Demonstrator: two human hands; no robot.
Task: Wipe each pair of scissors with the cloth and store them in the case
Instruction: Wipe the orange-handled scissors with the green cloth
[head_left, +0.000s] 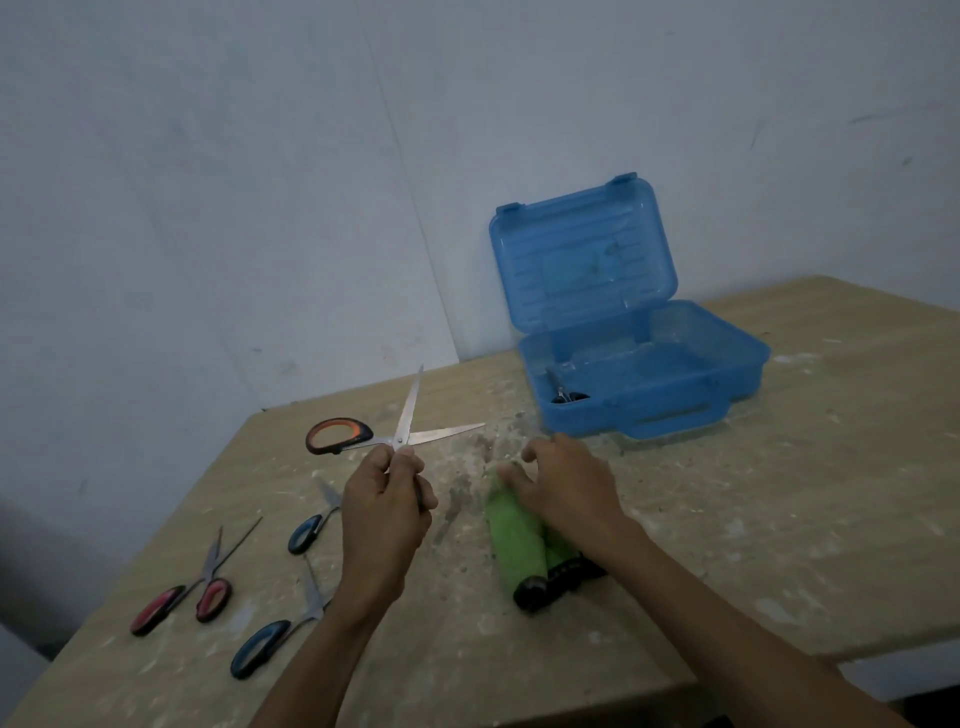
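Observation:
My left hand (384, 509) holds a pair of orange-and-black-handled scissors (400, 436) near the pivot and one handle, raised above the table with the blades spread wide. My right hand (566, 488) hovers over the far end of the green cloth (514, 540), fingers loosely bent and touching it. The cloth lies rolled on the table, with a black handle (550, 584) sticking out of its near end. The blue plastic case (727, 384) stands open at the back right. A small pair of scissors (563, 392) lies in its front left corner.
Left of my hands, red-handled scissors (197, 592) lie open on the stained wooden table (779, 493). Two blue-handled pairs (306, 530) (270, 639) lie beside them. A pale wall runs behind the table, whose left and front edges are close by.

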